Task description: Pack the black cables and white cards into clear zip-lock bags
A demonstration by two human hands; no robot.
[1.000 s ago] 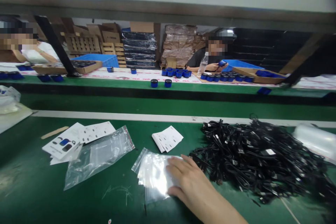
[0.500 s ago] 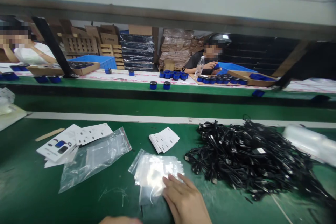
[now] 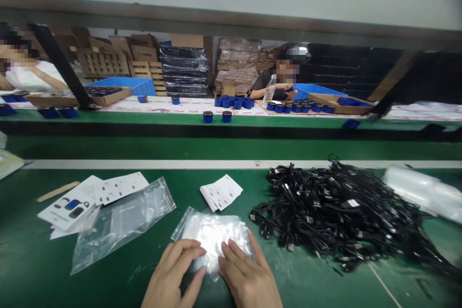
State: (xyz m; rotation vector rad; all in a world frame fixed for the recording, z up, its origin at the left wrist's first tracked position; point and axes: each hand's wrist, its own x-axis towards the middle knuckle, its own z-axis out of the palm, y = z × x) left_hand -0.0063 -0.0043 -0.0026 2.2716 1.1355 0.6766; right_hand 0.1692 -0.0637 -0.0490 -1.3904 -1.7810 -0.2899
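A pile of small transparent zip bags (image 3: 211, 231) lies on the green table in front of me. My right hand (image 3: 249, 274) rests on its right side, fingers stretched over the plastic. At the pile's near left corner is my left hand (image 3: 175, 269), its fingertips touching the bags and the thumb held apart from the fingers. Just beyond the pile sits a stack of white printed cards (image 3: 222, 192). To the right spreads a large tangled heap of black USB cables (image 3: 325, 211).
Printed leaflets (image 3: 72, 202), a large transparent bag (image 3: 122, 224) and a wooden stick (image 3: 57, 191) lie left. Rolled plastic (image 3: 415, 185) is far right. Blue jars with black lids (image 3: 234, 102) stand on the opposite bench, where a person (image 3: 267, 84) sits. A grey shelf (image 3: 216, 5) spans overhead.
My left hand has come up from the bottom edge to the bag pile's left side. My right hand stays on the bags. The whole view has shifted slightly.
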